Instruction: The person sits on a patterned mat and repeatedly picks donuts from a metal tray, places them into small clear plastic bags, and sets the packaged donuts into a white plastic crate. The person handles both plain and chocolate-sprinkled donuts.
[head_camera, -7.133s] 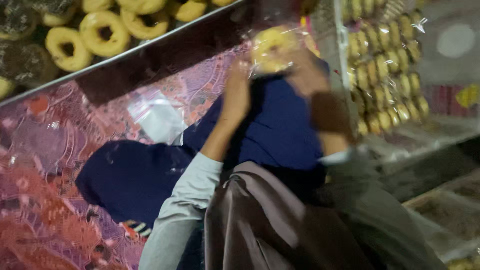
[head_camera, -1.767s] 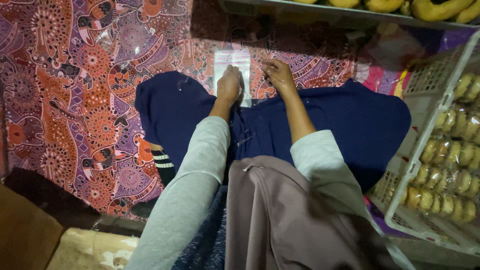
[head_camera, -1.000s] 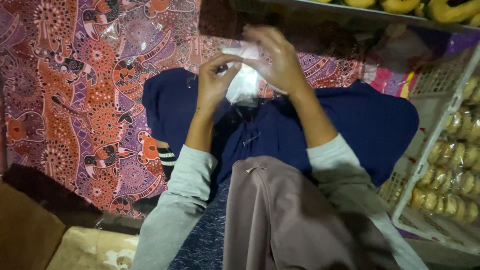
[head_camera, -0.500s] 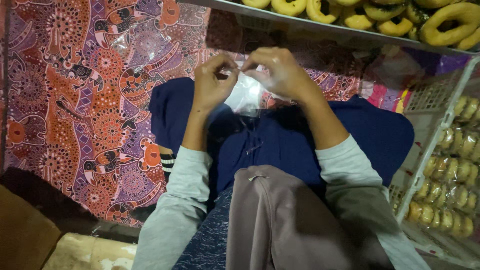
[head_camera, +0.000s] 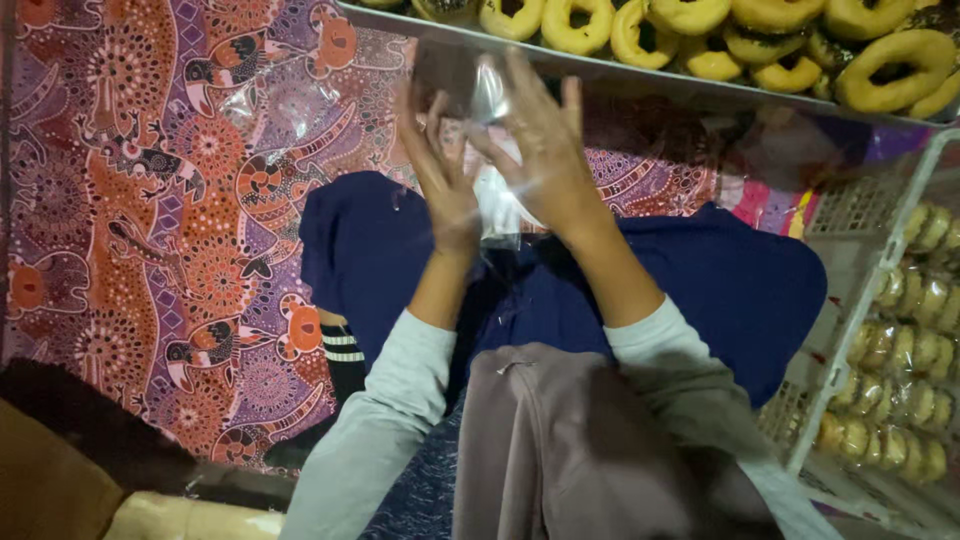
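My left hand (head_camera: 440, 170) and my right hand (head_camera: 545, 150) are raised together above my lap, palms nearly facing each other. Between them they hold a small clear plastic bag (head_camera: 497, 200), which hangs down from the fingers. The bag looks empty. Below the hands lie my legs in dark blue cloth (head_camera: 560, 290). Just beyond the fingertips runs the metal edge of a tray (head_camera: 640, 72) filled with several yellow ring doughnuts (head_camera: 690, 40).
A patterned red and purple cloth (head_camera: 150, 200) covers the floor on the left, with another clear plastic bag (head_camera: 275, 105) lying on it. At the right stands a white plastic crate (head_camera: 850, 330) holding several packed doughnuts (head_camera: 915, 300). A brown object (head_camera: 50, 480) sits bottom left.
The hands picked the clear bag up from the floor cloth and lifted it higher, closer to the doughnut tray. The view has tilted up, bringing more of the tray in.
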